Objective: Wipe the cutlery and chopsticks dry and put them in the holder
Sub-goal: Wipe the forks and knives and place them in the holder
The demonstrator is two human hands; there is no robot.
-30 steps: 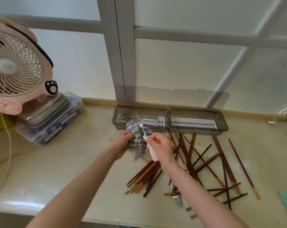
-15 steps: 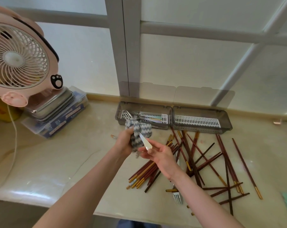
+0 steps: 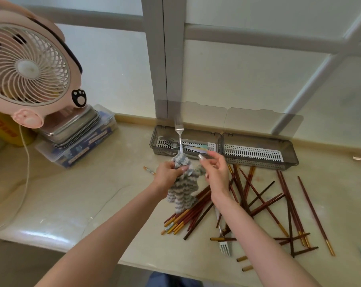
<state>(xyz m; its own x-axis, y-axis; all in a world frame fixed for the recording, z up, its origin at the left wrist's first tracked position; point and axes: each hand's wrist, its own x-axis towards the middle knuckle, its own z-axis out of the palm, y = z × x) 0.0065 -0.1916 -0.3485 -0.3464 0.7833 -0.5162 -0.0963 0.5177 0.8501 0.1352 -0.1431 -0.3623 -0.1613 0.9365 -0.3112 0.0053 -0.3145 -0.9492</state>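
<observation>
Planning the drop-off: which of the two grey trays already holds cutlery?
The left tray, below the window post: forks lie in it. The right tray holds nothing visible.

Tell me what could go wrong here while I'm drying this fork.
The fork stands tines-up out of the cloth, which your left hand grips. It could slip through the fabric and drop. The cloth's hanging end hangs over the loose chopsticks and might drag or scatter them. A few chopstick ends lie near the counter front edge and could be knocked off.
</observation>
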